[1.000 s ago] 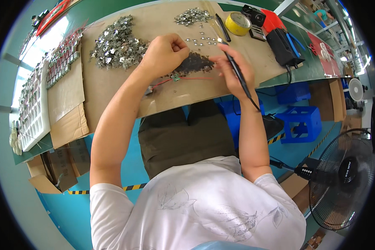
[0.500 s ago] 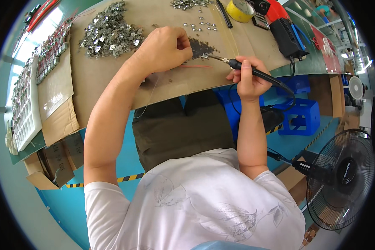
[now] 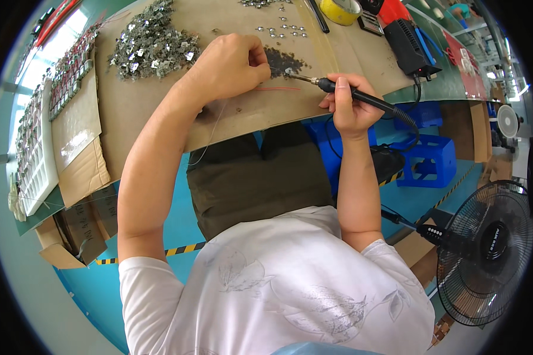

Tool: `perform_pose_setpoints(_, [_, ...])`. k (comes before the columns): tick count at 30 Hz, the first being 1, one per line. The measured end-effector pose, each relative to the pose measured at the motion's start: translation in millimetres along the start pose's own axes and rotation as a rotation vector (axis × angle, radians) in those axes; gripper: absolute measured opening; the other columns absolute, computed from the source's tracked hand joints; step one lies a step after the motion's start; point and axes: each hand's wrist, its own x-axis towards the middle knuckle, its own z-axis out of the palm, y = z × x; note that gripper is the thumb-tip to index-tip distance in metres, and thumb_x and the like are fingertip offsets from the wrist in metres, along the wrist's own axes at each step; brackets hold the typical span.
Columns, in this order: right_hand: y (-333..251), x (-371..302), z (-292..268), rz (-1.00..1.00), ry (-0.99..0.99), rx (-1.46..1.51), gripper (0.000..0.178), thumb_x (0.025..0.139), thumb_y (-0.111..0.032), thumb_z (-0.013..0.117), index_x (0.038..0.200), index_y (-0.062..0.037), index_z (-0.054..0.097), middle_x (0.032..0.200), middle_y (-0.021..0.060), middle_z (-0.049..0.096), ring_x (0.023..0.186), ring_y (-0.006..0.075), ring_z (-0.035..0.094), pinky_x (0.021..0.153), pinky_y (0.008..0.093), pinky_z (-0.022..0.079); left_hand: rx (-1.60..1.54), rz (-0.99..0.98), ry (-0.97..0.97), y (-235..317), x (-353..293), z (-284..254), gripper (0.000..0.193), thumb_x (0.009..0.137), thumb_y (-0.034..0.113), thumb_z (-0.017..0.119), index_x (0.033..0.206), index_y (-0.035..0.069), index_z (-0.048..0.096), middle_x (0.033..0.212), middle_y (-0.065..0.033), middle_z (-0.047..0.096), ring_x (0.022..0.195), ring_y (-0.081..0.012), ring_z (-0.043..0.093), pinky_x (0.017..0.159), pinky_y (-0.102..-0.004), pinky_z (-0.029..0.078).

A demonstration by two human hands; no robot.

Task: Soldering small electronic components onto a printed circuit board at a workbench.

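Your hands are apart, both over the near half of the table. Right hand: closed around the soldering iron, pen-style, cable end trailing right past the near edge. Iron tip points left, at a small pale bit on the near side of the dark heap. Can't tell if it touches.

Left hand: just left of the tip, fingers curled, thumb and index meeting. Can't tell what's pinched; your hand blocks it. Red wire lies just right of that hand, parallel-ish to the near edge. Thin pale wire drops from under your left wrist over the near edge.

Further out: short rows of silver parts sit beyond the dark heap, toward the far edge. Large metal-piece pile is left of your left hand. Black pen-like tool and yellow tape roll are toward the far edge, right of the rows. Black box unit is on the right part.

White tray runs along the left edge, ending at the near-left corner. Off the table: blue stool and black fan, both to your right.
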Motion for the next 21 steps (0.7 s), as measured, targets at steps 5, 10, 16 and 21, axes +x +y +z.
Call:
perform_pose_setpoints(5, [-1.0,0.1,1.4,0.032,0.002,0.011,0.012,0.095,-0.003,0.065,0.089,0.0048,0.072,0.063,0.0037,0.064,0.05,0.0082,0.061,0.048,0.0201,0.046,0.035,-0.001,0.007,0.6,0.6,2.1,0.018,0.078,0.014,0.07,0.086,-0.002,0.071,0.073,-0.0096,0.07,0.067,-0.018,0.066,0.066,-0.0328,0.054])
perform_pose_setpoints(10, [-1.4,-0.4,0.7,0.048,0.013,0.015,0.012,0.095,-0.004,0.065,0.089,0.0048,0.072,0.063,0.0031,0.064,0.05,0.0078,0.061,0.048,0.0203,0.046,0.02,-0.043,-0.033,2.8,0.1,0.3,0.02,0.077,0.018,0.069,0.085,0.0,0.073,0.08,-0.0169,0.074,0.078,-0.0317,0.072,0.077,-0.0404,0.057])
perform_pose_setpoints(16, [-1.8,0.0,0.4,0.05,-0.003,0.017,0.013,0.096,-0.004,0.065,0.09,0.0048,0.071,0.065,0.0028,0.064,0.05,0.0075,0.061,0.048,0.0202,0.046,0.032,-0.003,-0.007,-0.5,0.5,2.1,0.02,0.079,0.016,0.07,0.088,-0.002,0.072,0.073,-0.01,0.071,0.068,-0.019,0.067,0.067,-0.0331,0.055])
perform_pose_setpoints(21, [-0.9,-1.4,1.3,0.082,0.019,0.054,0.012,0.096,-0.004,0.065,0.091,0.0047,0.071,0.064,0.0025,0.064,0.05,0.0074,0.061,0.047,0.0204,0.047,0.039,0.001,-0.01,0.4,0.8,4.1,0.02,0.079,0.016,0.07,0.088,-0.002,0.072,0.073,-0.0099,0.071,0.068,-0.0193,0.068,0.068,-0.0335,0.055])
